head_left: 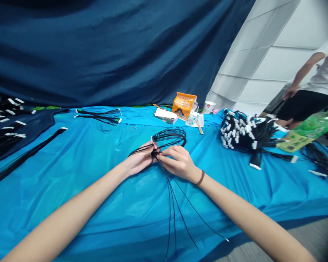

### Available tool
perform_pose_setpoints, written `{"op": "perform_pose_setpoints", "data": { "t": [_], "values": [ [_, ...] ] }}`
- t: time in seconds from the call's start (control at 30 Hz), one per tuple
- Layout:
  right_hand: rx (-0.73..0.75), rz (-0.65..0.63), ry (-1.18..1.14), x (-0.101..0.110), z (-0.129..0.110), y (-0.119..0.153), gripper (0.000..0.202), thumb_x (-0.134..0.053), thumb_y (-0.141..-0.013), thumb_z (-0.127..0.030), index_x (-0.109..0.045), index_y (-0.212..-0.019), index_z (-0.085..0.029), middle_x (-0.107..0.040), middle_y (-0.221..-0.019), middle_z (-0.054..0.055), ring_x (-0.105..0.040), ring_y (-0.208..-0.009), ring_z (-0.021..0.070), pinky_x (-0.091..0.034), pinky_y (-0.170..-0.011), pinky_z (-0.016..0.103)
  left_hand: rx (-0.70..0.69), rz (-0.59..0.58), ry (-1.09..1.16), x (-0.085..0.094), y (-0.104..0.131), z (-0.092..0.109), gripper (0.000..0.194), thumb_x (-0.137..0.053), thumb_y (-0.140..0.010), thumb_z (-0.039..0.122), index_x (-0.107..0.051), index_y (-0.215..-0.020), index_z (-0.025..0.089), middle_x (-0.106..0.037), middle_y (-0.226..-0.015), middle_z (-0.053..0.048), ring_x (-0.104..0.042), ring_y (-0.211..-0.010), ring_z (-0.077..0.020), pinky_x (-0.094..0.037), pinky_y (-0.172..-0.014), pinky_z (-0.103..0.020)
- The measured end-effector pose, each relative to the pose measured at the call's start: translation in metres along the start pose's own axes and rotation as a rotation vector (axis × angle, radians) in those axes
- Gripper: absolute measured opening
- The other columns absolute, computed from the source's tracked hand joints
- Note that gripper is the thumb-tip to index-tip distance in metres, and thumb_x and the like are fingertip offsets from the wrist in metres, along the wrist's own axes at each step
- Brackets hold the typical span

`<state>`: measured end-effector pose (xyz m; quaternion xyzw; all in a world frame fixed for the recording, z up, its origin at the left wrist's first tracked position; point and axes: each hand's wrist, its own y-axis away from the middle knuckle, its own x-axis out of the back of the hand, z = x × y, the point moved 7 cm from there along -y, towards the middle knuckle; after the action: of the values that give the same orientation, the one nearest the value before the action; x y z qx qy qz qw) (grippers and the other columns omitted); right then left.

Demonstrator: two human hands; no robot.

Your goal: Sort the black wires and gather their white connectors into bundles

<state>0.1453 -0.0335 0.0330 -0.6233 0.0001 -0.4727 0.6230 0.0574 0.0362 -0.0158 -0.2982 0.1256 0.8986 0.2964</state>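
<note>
Keep the wire tails, trailing to five o'clock, untangled; left hand half-curled around the black wire bundle at centre, right hand pinching it — best hold its loop, toward one o'clock, steady.

Black wires: smooth plastic-looking insulation, faint sheen. White connectors at right: hard plastic, mostly matt. Table cover: thin blue cloth, smooth with a soft satin sheen, creased. Curtain behind: dark blue cloth, matt, folded. Orange packet: smooth printed plastic film, lightly glossy. Flat stick near it: pale wood, matt. Green packaging at far right: clear glossy plastic, bright reflections. Wristband: brown, matt, textile-looking. Floor: grey, streaked like wood; blur leaves its finish uncertain.
</note>
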Motion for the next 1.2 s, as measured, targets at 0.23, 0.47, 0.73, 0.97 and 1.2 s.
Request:
{"op": "perform_pose_setpoints", "data": {
  "t": [0.23, 0.47, 0.73, 0.97, 1.2],
  "values": [
    [-0.334, 0.090, -0.472, 0.002, 0.020, -0.005, 0.014, -0.056, -0.081, -0.016, -0.064, -0.091, -0.019, -0.066, -0.090, 0.006, -0.058, -0.087, 0.0167, -0.047, -0.078, 0.033, -0.033, 0.081, -0.023, 0.005, 0.000, 0.003, 0.006, -0.061, -0.073, 0.017, -0.056, -0.074, 0.014, -0.056, -0.072, -0.003, -0.054, -0.068, -0.0121, -0.046, -0.063, -0.026],
    [-0.944, 0.383, -1.216, 0.005, 0.062, 0.009, 0.009, -0.056, -0.082, -0.027, -0.063, -0.083, -0.023, -0.066, -0.083, 0.001, -0.062, -0.086, 0.0167, -0.048, -0.083, 0.037, -0.028, 0.261, -0.012, 0.022, -0.007, -0.001, 0.008, -0.054, -0.077, 0.011, -0.054, -0.070, 0.012, -0.056, -0.066, -0.003, -0.056, -0.062, -0.0104, -0.043, -0.057, -0.020],
    [-0.701, 0.334, -0.622, 0.037, 0.063, 0.002, 0.014, -0.058, -0.080, -0.024, -0.067, -0.091, -0.025, -0.060, -0.082, 0.001, -0.054, -0.065, 0.0103, -0.045, -0.055, 0.024, -0.085, 0.265, -0.056, 0.027, -0.008, -0.002, 0.006, -0.060, -0.073, 0.014, -0.055, -0.070, 0.013, -0.057, -0.065, -0.001, -0.057, -0.062, -0.0104, -0.042, -0.058, -0.020],
    [-0.407, 0.159, -0.222, 0.027, 0.034, -0.004, 0.007, -0.058, -0.079, -0.018, -0.065, -0.081, -0.021, -0.060, -0.074, 0.003, -0.054, -0.069, 0.0138, -0.045, -0.063, 0.029, -0.175, 0.109, -0.172, 0.016, -0.008, 0.001, 0.018, -0.071, -0.064, 0.023, -0.058, -0.073, 0.013, -0.058, -0.070, 0.000, -0.054, -0.061, -0.0087, -0.040, -0.060, -0.022],
    [-0.388, 0.189, -0.185, 0.034, 0.032, -0.008, 0.006, -0.057, -0.078, -0.015, -0.062, -0.078, -0.019, -0.059, -0.071, 0.003, -0.053, -0.067, 0.0138, -0.044, -0.060, 0.028, -0.208, 0.073, -0.255, 0.011, -0.008, 0.002, 0.023, -0.071, -0.063, 0.031, -0.058, -0.070, 0.013, -0.056, -0.071, 0.000, -0.051, -0.061, -0.0087, -0.039, -0.059, -0.023]
  ]
}}
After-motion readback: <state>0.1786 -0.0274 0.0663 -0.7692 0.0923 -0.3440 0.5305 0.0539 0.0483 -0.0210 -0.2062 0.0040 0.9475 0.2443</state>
